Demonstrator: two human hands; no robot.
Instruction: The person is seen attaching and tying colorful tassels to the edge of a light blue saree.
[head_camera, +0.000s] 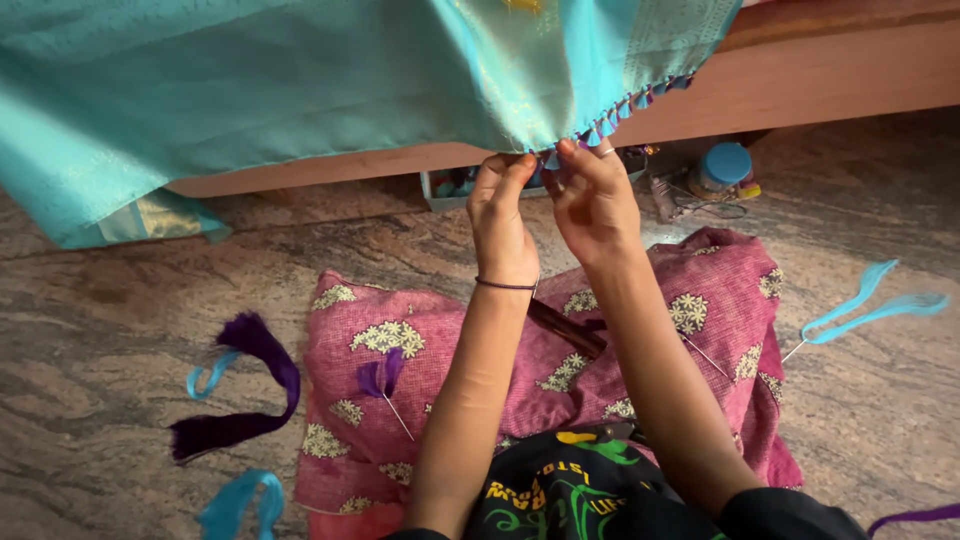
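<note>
A turquoise cloth (300, 80) hangs over a wooden bed edge (800, 75), its hem lined with small blue and purple tassels (625, 108). My left hand (502, 215) pinches the hem at the tassel row, a dark band on its wrist. My right hand (592, 195) grips the same hem just beside it, fingers closed on a tassel (552, 158). A pink flowered cushion (400, 370) lies under my forearms, with a purple-threaded needle (385, 385) resting on it.
Purple thread bundle (250, 390) and turquoise thread bundles (240, 505) lie on the stone floor at left. More turquoise thread with a needle (870, 305) lies at right. A blue-lidded jar (725, 170) and a small box (455, 185) sit under the bed.
</note>
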